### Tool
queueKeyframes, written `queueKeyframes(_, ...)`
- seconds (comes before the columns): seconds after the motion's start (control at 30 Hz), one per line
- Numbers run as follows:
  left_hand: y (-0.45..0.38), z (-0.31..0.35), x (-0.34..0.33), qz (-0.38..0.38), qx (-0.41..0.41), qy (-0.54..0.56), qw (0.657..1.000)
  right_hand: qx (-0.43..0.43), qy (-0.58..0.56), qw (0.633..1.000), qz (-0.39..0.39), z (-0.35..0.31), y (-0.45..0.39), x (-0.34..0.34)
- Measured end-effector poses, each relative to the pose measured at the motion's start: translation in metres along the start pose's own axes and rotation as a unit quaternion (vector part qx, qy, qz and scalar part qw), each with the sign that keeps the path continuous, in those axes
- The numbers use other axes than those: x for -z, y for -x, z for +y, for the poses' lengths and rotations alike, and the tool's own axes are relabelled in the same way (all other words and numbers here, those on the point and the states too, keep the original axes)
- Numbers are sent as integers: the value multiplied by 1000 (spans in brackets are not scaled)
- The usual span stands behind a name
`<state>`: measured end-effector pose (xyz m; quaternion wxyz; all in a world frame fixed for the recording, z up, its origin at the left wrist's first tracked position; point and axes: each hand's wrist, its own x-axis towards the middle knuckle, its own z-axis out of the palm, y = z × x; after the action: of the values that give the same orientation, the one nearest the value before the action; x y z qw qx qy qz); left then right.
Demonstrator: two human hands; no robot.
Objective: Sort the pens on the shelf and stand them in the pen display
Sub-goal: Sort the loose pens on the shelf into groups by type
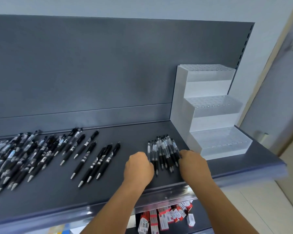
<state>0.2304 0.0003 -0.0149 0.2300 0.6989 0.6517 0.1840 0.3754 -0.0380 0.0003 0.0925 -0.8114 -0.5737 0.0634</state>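
Both bare forearms reach up from the bottom edge over the front lip of the dark grey metal shelf (61,191). On either side of a small bundle of clear-barrelled pens with black grips (164,152) sit the two hands: the left hand (139,166) is against the bundle's left side with its fingers curled in toward the pens, and the right hand (193,163) is against the right side, fingers bent onto the outermost pens. Seen from behind, the knuckles hide the fingertips, so how firmly either hand grips the bundle cannot be told; both touch it and hem it in between them.

Just right of the bundle, at the shelf's right end against the back panel, stands a white and frosted clear plastic three-step pen display (215,112), its perforated steps holding no pens.

Left of the hands lie several loose black-bodied pens with silver tips (98,161), spread side by side and slanted, and farther left a dense heap of mixed black and clear pens (22,154) runs off the frame edge.

Below the shelf, red and white cardboard boxes (166,217) lie jumbled on a lower level.
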Motion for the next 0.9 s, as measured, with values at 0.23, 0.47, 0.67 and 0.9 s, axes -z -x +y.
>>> queueKeyframes(0.23,3,8,-2,-26,-41,-20,999,38,20,999,-29,-3,-1,1)
queueKeyframes(0.47,11,-3,12,-12,-85,-78,993,74,5,997,-9,-21,8,3)
queueKeyframes(0.67,15,-48,51,43,-106,-107,988,156,-19,987,15,-74,25,-1)
queueKeyframes(0.9,2,-128,109,84,-32,-115,989,199,-34,979,-20,-149,42,-21)
